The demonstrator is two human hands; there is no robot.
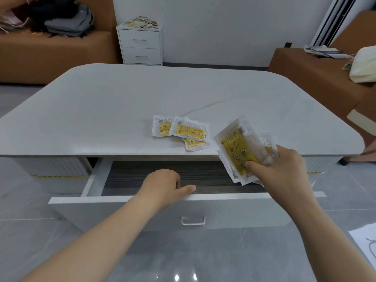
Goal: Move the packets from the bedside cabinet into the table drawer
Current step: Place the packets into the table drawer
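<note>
right hand [284, 169], fingers clamped on yellow-patterned clear plastic packets [240, 151], above open grey wood-lined drawer [162, 178] for dropping | left hand [164, 184], fingers loosely curled, steadies drawer front

I saw bright, even light, two glare spots on the floor tiles [186, 277], wide-angle bending at edges.

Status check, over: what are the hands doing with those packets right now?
Right hand gripping packets over open drawer. Left hand on drawer front. More packets on table and cabinet. Nothing blocking.
</note>
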